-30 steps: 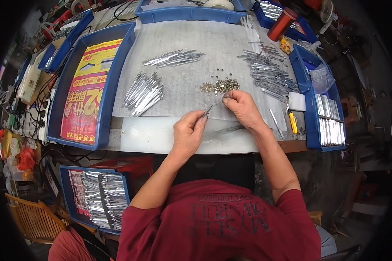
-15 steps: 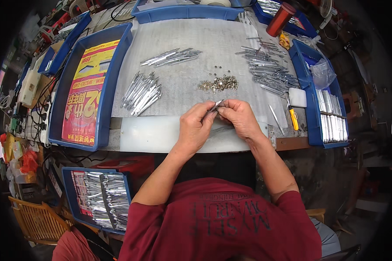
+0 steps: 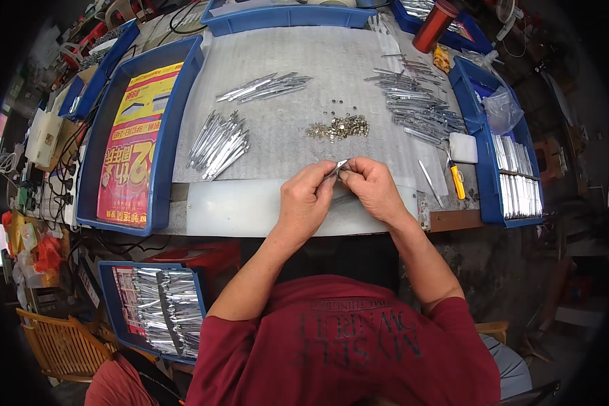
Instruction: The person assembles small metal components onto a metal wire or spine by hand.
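Both my hands meet at the table's near edge, above a smooth whitish board (image 3: 237, 208). Between the fingertips of my left hand (image 3: 303, 197) and my right hand (image 3: 375, 191) is a slim metal strip (image 3: 342, 164); the fingers cover most of it. Just beyond them lies a heap of small brass-coloured metal pieces (image 3: 342, 128), with a few darker ones behind. Slim silver strips lie in one pile (image 3: 218, 145) to the left, another (image 3: 264, 86) farther back, and a larger, darker pile (image 3: 419, 105) to the right.
A yellow-handled tool (image 3: 457, 181), a single strip (image 3: 430, 183) and a white block (image 3: 463, 148) lie at right. Blue trays stand left (image 3: 157, 162), right (image 3: 486, 162) and at the back (image 3: 284, 19). Another strip-filled tray (image 3: 199, 308) sits lower left. A red cylinder (image 3: 434, 27) stands back right.
My hands stay together at nearly the same spot. The strip between the fingertips has turned slightly and shows a brighter face. The piles look unchanged.
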A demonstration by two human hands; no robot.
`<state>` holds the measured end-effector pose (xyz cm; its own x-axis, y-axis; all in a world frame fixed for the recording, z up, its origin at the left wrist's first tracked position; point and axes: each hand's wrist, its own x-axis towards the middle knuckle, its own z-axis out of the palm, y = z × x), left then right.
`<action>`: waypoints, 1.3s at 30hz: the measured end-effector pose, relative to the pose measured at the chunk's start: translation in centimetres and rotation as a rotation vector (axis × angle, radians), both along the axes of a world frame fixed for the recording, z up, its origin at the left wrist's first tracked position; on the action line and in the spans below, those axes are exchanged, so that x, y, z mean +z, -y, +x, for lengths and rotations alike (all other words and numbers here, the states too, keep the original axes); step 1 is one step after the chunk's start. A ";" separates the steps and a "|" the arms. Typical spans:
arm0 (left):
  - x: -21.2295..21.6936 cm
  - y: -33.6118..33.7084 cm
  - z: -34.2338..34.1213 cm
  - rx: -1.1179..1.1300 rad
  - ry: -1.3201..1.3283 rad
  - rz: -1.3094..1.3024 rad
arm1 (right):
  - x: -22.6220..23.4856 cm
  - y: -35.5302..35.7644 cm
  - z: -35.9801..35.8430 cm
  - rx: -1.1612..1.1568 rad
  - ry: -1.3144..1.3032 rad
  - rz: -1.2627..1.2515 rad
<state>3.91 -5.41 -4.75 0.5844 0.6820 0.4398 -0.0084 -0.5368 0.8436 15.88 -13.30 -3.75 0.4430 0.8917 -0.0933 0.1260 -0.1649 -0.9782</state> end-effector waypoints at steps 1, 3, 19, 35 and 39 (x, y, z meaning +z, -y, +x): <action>0.0 0.1 0.0 0.000 0.000 0.000 | -0.1 0.1 -0.1 0.000 0.000 0.000; 0.0 0.2 0.0 0.012 0.020 0.014 | -0.3 0.2 -0.3 -0.026 0.001 0.034; -0.5 -0.9 -0.8 0.097 -0.057 -0.033 | -0.1 0.7 0.7 -0.026 0.593 0.080; -1.5 -0.8 -1.3 0.087 -0.056 -0.015 | -1.1 -0.5 -1.1 0.165 1.223 0.049; -1.1 -0.6 -1.3 0.069 -0.055 -0.056 | -1.4 -0.4 -0.2 0.206 1.136 0.030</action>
